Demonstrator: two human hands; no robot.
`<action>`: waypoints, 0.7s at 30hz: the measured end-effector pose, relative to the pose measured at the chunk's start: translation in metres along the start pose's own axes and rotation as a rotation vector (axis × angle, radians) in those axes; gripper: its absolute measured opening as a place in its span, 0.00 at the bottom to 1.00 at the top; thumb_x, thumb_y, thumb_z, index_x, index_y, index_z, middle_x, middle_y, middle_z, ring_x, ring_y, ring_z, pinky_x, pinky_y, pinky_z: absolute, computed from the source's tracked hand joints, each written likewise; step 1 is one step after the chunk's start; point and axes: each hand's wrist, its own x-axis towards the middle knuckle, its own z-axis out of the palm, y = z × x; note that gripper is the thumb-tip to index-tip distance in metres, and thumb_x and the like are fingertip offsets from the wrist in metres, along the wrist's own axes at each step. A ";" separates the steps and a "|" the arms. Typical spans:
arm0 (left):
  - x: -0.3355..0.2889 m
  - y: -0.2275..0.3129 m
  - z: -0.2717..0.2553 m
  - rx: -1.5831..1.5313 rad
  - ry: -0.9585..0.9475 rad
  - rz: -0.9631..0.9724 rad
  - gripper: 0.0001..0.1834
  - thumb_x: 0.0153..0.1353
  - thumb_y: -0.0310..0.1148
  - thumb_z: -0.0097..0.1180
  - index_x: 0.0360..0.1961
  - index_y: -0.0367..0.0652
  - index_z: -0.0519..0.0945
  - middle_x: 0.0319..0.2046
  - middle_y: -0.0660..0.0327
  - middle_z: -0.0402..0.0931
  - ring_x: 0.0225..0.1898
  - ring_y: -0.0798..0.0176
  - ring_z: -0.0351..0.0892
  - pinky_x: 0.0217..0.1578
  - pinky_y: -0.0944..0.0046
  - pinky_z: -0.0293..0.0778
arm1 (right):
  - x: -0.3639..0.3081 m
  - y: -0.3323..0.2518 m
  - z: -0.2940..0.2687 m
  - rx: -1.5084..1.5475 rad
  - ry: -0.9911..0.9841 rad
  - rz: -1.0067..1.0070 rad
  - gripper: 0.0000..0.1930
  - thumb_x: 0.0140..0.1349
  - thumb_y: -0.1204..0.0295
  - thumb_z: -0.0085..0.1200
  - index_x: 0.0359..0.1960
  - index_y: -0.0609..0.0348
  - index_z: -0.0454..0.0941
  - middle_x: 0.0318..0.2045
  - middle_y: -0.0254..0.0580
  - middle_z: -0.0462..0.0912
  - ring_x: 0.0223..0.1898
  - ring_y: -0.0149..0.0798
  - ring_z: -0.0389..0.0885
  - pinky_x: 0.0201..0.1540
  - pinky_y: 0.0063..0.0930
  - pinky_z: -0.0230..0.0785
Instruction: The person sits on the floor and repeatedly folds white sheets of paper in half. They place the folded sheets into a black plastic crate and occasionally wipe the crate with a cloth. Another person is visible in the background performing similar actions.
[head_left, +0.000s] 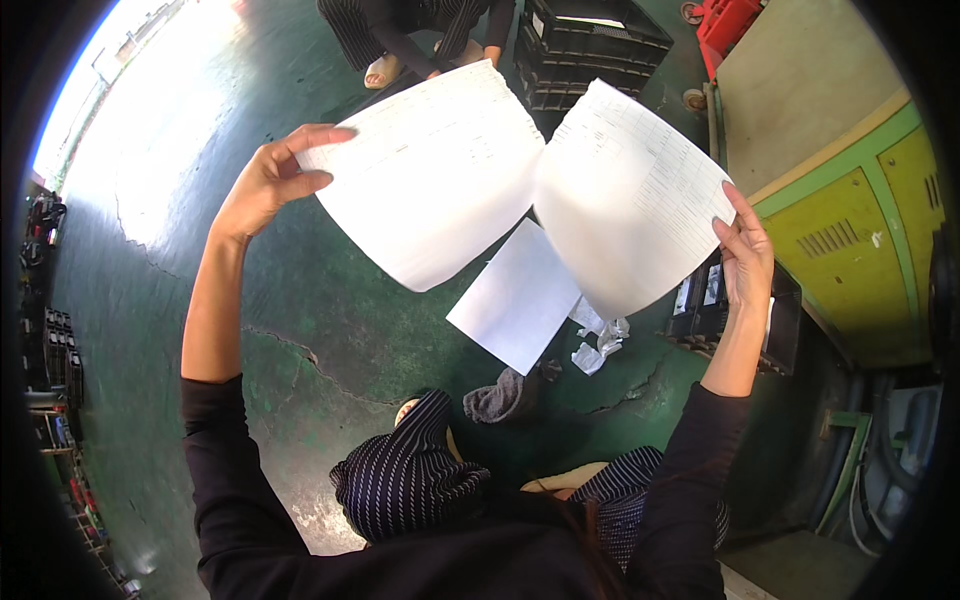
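Note:
Both my arms are stretched forward and apart, each hand pinching white printed paper. My left hand grips the outer edge of a left sheet between thumb and fingers. At the outer edge of a right sheet, printed with a lined table, my right hand is closed. The two sheets meet or overlap at their inner edges; I cannot tell whether they are joined. Below them a blank white sheet lies lower down, with crumpled paper scraps and a grey cloth on the green floor.
Ahead, another person crouches, with hands low behind the left sheet. Black plastic crates are stacked beyond the sheets. Another black crate stands under my right forearm, beside a yellow-green metal cabinet. A red wheeled thing is at the far right.

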 end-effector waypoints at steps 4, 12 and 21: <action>0.010 -0.028 -0.023 -0.149 0.004 -0.045 0.16 0.51 0.21 0.55 0.44 0.43 0.78 0.36 0.64 0.78 0.39 0.68 0.75 0.45 0.68 0.69 | 0.005 0.004 -0.008 -0.003 0.011 -0.039 0.20 0.51 0.84 0.55 0.49 0.61 0.75 0.33 0.34 0.78 0.36 0.24 0.72 0.43 0.18 0.65; 0.015 -0.018 0.019 -0.215 0.240 -0.030 0.20 0.53 0.25 0.57 0.49 0.44 0.76 0.39 0.60 0.78 0.40 0.68 0.76 0.47 0.69 0.67 | 0.000 0.006 0.004 -0.040 0.036 -0.035 0.19 0.52 0.82 0.56 0.49 0.61 0.75 0.25 0.28 0.74 0.28 0.22 0.69 0.38 0.15 0.62; 0.022 -0.028 0.031 -0.227 0.201 0.070 0.32 0.50 0.23 0.59 0.59 0.42 0.65 0.48 0.57 0.73 0.46 0.65 0.73 0.49 0.65 0.67 | 0.000 0.010 0.013 -0.052 -0.015 -0.009 0.24 0.50 0.83 0.57 0.52 0.61 0.72 0.22 0.24 0.68 0.29 0.20 0.67 0.34 0.14 0.58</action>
